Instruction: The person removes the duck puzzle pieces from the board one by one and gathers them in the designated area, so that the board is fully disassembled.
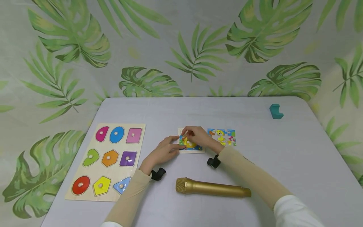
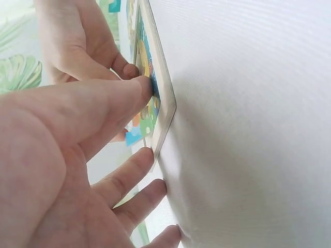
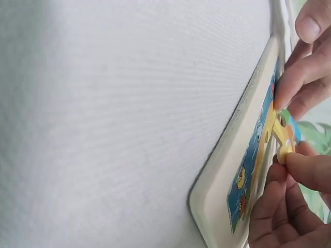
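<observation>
A small wooden puzzle board (image 1: 191,151) lies on the table, its tray partly filled with picture pieces in blue, yellow and green. My left hand (image 1: 164,150) rests at its left side, fingers fairly straight. The left thumb (image 2: 139,89) presses on the picture while the fingertips touch the board's edge and the cloth. From the right, my right hand (image 1: 199,136) reaches over the board. Its thumb and fingers pinch a yellow puzzle piece (image 3: 283,135), tilted up above the tray. Several loose puzzle pieces (image 1: 221,138) lie just right of the board.
A large shape board (image 1: 106,197) with knobbed coloured shapes lies on the left. In front of the hands is a gold microphone (image 1: 212,188). A teal curved block (image 1: 275,112) sits at the back right. Leaf-patterned cloth (image 1: 198,53) hangs behind the table.
</observation>
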`<state>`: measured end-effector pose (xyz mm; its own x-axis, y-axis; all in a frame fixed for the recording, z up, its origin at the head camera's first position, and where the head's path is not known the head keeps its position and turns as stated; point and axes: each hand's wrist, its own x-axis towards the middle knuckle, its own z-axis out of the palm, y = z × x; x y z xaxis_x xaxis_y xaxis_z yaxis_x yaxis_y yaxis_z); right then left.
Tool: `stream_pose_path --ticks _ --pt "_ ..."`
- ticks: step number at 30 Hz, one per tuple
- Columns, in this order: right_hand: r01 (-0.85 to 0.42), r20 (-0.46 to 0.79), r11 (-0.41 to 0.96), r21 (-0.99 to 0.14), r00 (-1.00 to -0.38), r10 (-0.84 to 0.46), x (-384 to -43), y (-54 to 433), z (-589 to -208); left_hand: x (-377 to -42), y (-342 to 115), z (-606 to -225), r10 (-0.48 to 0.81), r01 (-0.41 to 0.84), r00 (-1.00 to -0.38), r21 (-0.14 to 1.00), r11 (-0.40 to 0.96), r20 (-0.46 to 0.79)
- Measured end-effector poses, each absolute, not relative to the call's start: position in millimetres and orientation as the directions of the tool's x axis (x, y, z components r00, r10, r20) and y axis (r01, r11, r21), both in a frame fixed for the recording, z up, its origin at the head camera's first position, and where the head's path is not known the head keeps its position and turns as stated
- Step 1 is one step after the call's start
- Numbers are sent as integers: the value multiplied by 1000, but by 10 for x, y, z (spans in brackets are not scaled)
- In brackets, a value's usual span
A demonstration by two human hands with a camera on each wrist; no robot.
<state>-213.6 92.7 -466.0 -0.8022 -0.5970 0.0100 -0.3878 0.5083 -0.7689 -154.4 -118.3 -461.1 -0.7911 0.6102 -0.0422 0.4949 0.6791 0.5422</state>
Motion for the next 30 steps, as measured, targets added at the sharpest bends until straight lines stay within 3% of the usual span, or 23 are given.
stream_pose_path --ticks 9,22,30 --pt "-249 -53 522 -816 -867 -496 -2180 1153 -4585 -1546 -1178 -4631 605 495 -795 534 685 -39" --pt "-185 -113 567 -802 -886 -449 -2064 1765 -4543 -1538 -1179 -4644 604 489 -796 538 686 -46" --pt "-221 -108 633 -742 -892 -438 -1986 1893 -4560 -1535 -1174 -4633 605 491 -795 542 681 -41"
